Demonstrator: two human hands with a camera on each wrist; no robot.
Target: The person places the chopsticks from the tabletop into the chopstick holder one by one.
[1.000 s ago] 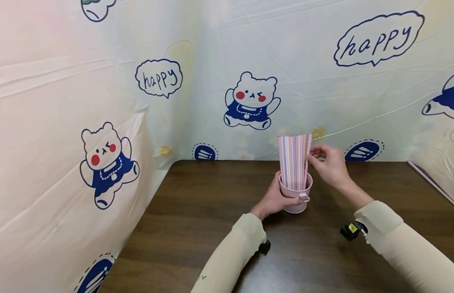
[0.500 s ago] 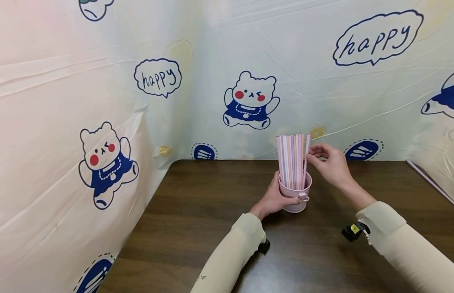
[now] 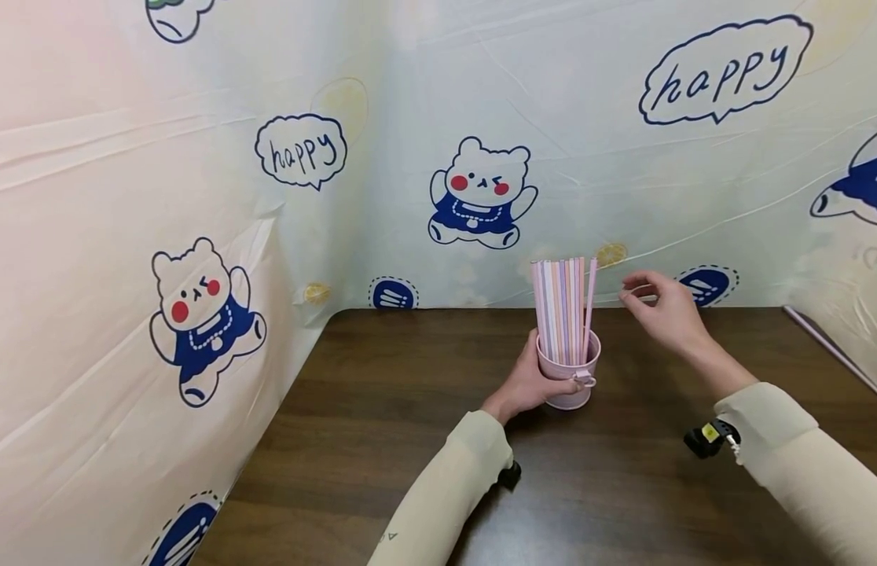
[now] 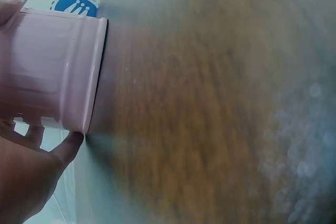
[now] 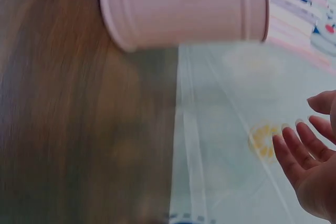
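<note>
A pink metal pail (image 3: 569, 399) stands upright on the dark wooden table, with a small handle loop at its side. My left hand (image 3: 526, 384) grips the pail from the left, thumb across its front; in the left wrist view its fingers reach round the pail wall (image 4: 42, 66). Several pastel straws (image 3: 560, 310) stand in the pail in a row. One pink straw (image 3: 590, 303) leans apart from the others at the right. To the right of the pail, my right hand (image 3: 661, 308) is in the air with loosely bent fingers and nothing between them.
Another pinkish straw-like stick (image 3: 834, 352) lies along the table's right edge. A pale printed cloth (image 3: 403, 157) with bears and "happy" bubbles hangs behind and to the left of the table (image 3: 382, 409).
My right hand has let go of the pink straw and moved away to the right. The straw stays leaning in the pail. My left hand keeps its grip on the pail.
</note>
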